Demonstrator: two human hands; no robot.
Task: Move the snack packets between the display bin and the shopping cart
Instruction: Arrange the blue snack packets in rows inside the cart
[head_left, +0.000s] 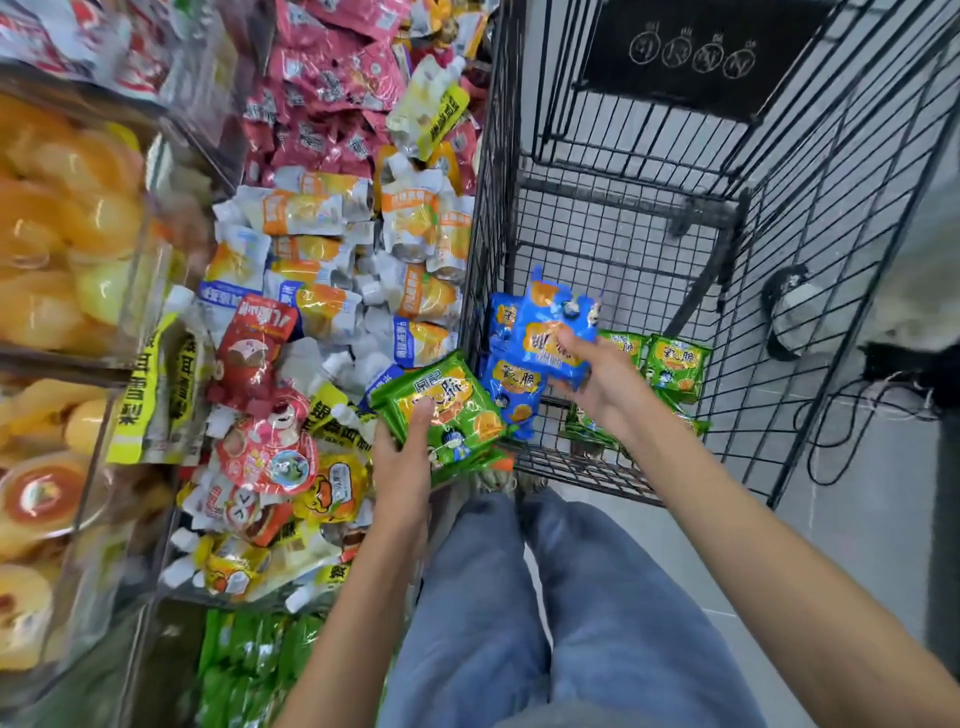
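At lower centre the left hand (402, 467) grips a stack of glossy green foil snack packets (447, 410), thumb on top, beside the heaped display bin (208, 600) at left. The right hand (597, 379) pinches 1 crinkly blue foil snack packet (553, 332) inside the black wire shopping cart (810, 291). Both look light, soft, slippery (contents probably brittle): hold flat across the middle.

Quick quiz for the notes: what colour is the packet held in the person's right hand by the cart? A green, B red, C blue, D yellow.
C: the right hand grips a blue packet at the shopping cart, while the left hand holds the green packets.
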